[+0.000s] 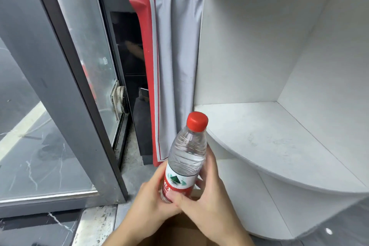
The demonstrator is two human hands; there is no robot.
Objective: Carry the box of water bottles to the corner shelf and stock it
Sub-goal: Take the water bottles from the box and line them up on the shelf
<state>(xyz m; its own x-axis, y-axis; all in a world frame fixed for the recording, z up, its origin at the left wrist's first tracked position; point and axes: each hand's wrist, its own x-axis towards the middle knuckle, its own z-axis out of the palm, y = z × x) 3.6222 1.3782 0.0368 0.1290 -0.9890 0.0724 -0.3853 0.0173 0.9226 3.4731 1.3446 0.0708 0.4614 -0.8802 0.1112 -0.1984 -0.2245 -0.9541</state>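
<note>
Just off the curved front edge of the corner shelf (279,138), a water bottle (184,158) with a red cap is held nearly upright, its top leaning slightly toward the shelf. Both hands are clamped on it: the left hand (148,201) wraps the labelled lower part from the left, and the right hand (205,197) closes around it from the right, its thumb pressed across the label near the base. The bottle is full and sealed as far as can be seen, and it hangs in the air, not yet touching the shelf board.

By the look of it, the carrying is done and the stocking has barely begun. The white shelf board shows no bottles on it anywhere in view, and the tier below shows none either. Beneath the wrists, at the bottom edge of the view, a brown cardboard surface is very likely the box (179,233), set down close to the shelf; what it holds is hidden by the hands and forearms, so how many bottles are left cannot be told. To the left stand a glass door (65,90) and a grey and red curtain (171,56).
</note>
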